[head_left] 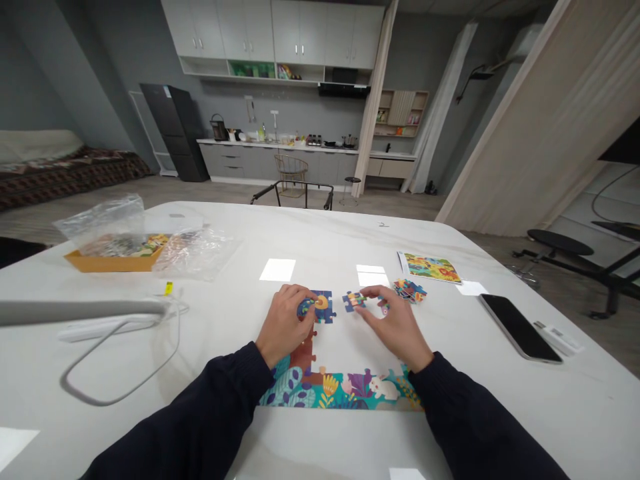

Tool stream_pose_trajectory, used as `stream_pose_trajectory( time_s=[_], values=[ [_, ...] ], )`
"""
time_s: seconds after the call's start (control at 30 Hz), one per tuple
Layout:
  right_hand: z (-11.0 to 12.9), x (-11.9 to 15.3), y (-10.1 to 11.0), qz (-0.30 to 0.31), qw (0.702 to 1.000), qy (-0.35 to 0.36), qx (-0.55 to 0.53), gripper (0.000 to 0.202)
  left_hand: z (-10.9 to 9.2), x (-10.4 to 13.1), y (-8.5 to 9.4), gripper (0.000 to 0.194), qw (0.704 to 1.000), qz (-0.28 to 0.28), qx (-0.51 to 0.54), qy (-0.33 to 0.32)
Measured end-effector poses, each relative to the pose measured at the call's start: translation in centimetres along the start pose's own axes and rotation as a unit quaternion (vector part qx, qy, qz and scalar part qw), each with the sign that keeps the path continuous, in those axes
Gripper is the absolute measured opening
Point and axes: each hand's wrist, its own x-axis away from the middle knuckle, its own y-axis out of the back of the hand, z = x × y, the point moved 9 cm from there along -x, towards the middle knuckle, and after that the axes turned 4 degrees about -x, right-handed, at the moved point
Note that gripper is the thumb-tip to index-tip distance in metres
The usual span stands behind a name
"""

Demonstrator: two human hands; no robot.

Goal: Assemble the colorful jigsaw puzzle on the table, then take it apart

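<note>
A partly assembled jigsaw puzzle [350, 393] lies in front of me, joined along its lower edge and up the left side, with plants and a white rabbit printed on it. At its upper left, my left hand [290, 321] has thumb and fingers closed on a dark blue puzzle piece [306, 307], beside a blue piece with a yellow shape [325, 307]. My right hand [395, 323] pinches a multicoloured puzzle piece [353, 301] between thumb and fingers, a little right of the blue piece and apart from it. Under the right fingers shows part of another piece [384, 308].
A pile of loose puzzle pieces [411, 291] lies beyond my right hand, near a picture card [433, 267]. A phone [520, 328] is farther right. On the left are a yellow box [110, 261], clear plastic bags [197, 253] and a grey cable [125, 400].
</note>
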Motion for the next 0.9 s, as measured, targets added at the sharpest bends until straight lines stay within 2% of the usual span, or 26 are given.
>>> stream_pose_trajectory(
  time_s=[0.1, 0.2, 0.57, 0.9],
  values=[
    [0.3, 0.9, -2.6, 0.043, 0.999, 0.003, 0.012, 0.02, 0.1, 0.1, -0.7, 0.016, 1.0, 0.027, 0.004, -0.002],
    [-0.6, 1.3, -3.5, 0.063, 0.998, -0.008, 0.019, 0.02, 0.1, 0.4, -1.5, 0.018, 0.998, 0.055, 0.015, -0.013],
    [-1.8, 1.7, -4.6, 0.08, 0.997, -0.003, 0.019, 0.018, 0.1, 1.0, -3.3, 0.028, 0.989, 0.143, 0.0, -0.03],
    [-1.6, 1.8, -5.5, 0.12, 0.992, 0.012, 0.039, 0.019, -0.2, 1.2, -3.4, 0.028, 0.987, 0.15, -0.02, -0.052]
  ],
)
